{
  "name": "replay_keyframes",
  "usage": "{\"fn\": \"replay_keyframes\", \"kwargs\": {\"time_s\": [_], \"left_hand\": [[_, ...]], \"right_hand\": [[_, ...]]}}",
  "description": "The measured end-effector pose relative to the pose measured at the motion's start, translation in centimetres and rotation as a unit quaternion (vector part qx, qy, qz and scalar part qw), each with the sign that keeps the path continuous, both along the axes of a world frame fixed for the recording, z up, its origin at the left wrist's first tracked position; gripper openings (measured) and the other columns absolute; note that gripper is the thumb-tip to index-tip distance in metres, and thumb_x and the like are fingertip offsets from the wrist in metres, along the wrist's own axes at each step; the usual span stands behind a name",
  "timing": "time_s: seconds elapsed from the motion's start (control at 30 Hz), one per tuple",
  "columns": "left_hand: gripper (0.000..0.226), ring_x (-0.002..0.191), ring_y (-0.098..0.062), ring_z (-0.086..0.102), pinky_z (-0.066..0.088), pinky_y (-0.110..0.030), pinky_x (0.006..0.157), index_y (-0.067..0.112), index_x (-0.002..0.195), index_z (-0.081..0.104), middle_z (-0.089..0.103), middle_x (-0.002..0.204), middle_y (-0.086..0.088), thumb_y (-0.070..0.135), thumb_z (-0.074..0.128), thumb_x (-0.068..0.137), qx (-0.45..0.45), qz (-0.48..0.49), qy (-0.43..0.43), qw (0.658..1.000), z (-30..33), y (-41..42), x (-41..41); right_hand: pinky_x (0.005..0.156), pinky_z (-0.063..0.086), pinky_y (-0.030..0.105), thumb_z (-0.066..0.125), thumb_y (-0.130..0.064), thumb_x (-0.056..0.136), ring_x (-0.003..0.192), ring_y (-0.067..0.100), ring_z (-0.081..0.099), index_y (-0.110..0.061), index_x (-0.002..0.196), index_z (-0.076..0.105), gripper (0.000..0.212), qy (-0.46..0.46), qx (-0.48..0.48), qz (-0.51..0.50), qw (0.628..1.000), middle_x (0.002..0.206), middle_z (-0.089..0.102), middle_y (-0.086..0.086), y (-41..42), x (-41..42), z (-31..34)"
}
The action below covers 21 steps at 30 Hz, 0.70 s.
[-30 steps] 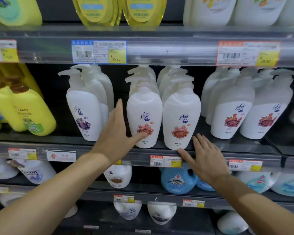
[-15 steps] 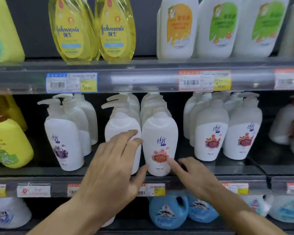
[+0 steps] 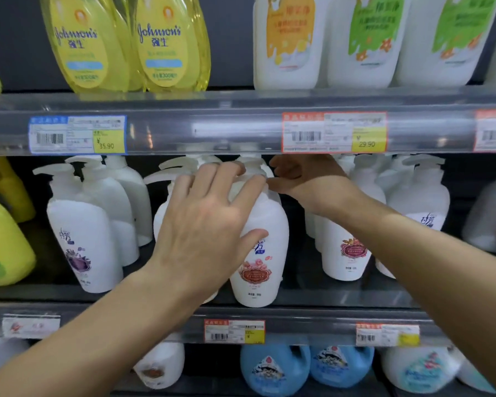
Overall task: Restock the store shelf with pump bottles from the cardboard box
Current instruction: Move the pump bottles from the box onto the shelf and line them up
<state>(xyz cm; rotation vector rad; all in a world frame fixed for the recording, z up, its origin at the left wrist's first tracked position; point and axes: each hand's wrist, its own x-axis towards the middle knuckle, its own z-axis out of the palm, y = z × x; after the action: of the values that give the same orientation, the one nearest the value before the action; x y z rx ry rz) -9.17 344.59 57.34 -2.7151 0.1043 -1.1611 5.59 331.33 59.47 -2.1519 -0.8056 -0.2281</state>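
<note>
Both hands were spread flat, gripping nothing — left hand (image 3: pixel 204 224) and right hand (image 3: pixel 307 181) on the front pump bottle (image 3: pixel 258 253) near the shelf (image 3: pixel 312 313) front edge — best nudged squarely, keeping it upright.

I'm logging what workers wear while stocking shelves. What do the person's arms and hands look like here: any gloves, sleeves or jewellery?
Both arms are bare as far as the picture shows: no sleeve reaches either forearm. The left hand and right hand wear no gloves. No watch, bracelet or ring shows on the parts in view. Nails look short and unpainted.
</note>
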Motion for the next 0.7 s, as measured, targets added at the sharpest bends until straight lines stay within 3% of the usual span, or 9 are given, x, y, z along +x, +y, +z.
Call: {"fn": "replay_keyframes", "kwargs": {"time_s": [0.07,0.13,0.23,0.37,0.5,0.57,0.63,0.7], "left_hand": [[0.067,0.102,-0.04,0.06,0.035,-0.045,0.078,0.006,0.118,0.069,0.065,0.116,-0.02,0.034,0.09,0.06,0.018,0.004,0.009,1.0,-0.2,0.0,-0.1],[0.062,0.105,-0.038,0.06,0.036,-0.046,0.081,0.005,0.115,0.07,0.066,0.12,-0.02,0.027,0.09,0.061,0.056,0.01,0.011,0.998,-0.5,-0.1,-0.3],[0.045,0.103,-0.037,0.063,0.039,-0.046,0.078,0.004,0.107,0.073,0.067,0.12,-0.018,0.012,0.086,0.064,0.116,-0.005,0.011,0.993,-1.1,-0.1,-0.4],[0.054,0.101,-0.036,0.063,0.05,-0.044,0.076,0.006,0.112,0.071,0.068,0.119,-0.016,0.009,0.089,0.061,0.129,-0.012,0.06,0.99,-1.9,-0.3,-0.1],[0.075,0.105,-0.039,0.06,0.05,-0.043,0.078,0.009,0.126,0.065,0.063,0.131,-0.01,0.022,0.092,0.057,0.134,0.019,0.11,0.985,-1.9,-0.8,0.3],[0.082,0.105,-0.04,0.058,0.048,-0.042,0.076,0.013,0.134,0.059,0.057,0.139,-0.008,0.026,0.091,0.06,0.141,0.049,0.128,0.981,-2.0,-1.3,0.4],[0.079,0.107,-0.043,0.056,0.047,-0.042,0.075,0.011,0.14,0.053,0.051,0.144,-0.009,0.022,0.084,0.068,0.143,0.066,0.149,0.976,-2.4,-1.9,0.3],[0.061,0.108,-0.046,0.055,0.048,-0.041,0.072,0.007,0.14,0.051,0.051,0.143,-0.012,0.003,0.053,0.079,0.141,0.053,0.133,0.98,-2.3,-2.2,0.0]], "right_hand": [[0.087,0.051,0.02,0.076,-0.034,0.083,0.102,0.015,0.064,-0.015,0.121,0.066,0.043,0.006,-0.048,-0.006,0.999,0.111,0.068,0.0,0.2,0.1,-0.3],[0.097,0.05,0.034,0.073,-0.032,0.087,0.107,0.019,0.064,-0.015,0.123,0.067,0.041,0.018,-0.062,-0.011,0.998,0.118,0.069,0.002,0.4,0.2,-1.0],[0.1,0.048,0.035,0.072,-0.024,0.089,0.109,0.02,0.064,-0.01,0.124,0.066,0.038,0.057,-0.019,0.015,0.998,0.12,0.069,0.005,0.3,0.4,-1.8],[0.089,0.05,0.024,0.068,-0.023,0.092,0.103,0.015,0.061,-0.015,0.132,0.06,0.042,0.093,-0.013,0.058,0.994,0.116,0.063,0.002,0.1,0.7,-1.9],[0.101,0.049,0.043,0.067,-0.025,0.092,0.111,0.023,0.062,-0.02,0.135,0.058,0.044,0.102,-0.057,0.069,0.991,0.126,0.063,0.007,0.1,1.1,-1.4],[0.102,0.049,0.046,0.068,-0.026,0.092,0.111,0.025,0.062,-0.02,0.133,0.06,0.042,0.091,-0.061,0.066,0.992,0.12,0.064,0.005,0.1,1.3,-1.3],[0.1,0.05,0.046,0.07,-0.026,0.09,0.109,0.025,0.064,-0.019,0.13,0.062,0.041,0.085,-0.053,0.067,0.993,0.111,0.063,0.003,0.1,1.4,-1.4],[0.098,0.052,0.045,0.071,-0.026,0.088,0.106,0.024,0.065,-0.019,0.128,0.063,0.041,0.081,-0.047,0.065,0.993,0.107,0.063,0.002,0.0,1.5,-1.4]]}}
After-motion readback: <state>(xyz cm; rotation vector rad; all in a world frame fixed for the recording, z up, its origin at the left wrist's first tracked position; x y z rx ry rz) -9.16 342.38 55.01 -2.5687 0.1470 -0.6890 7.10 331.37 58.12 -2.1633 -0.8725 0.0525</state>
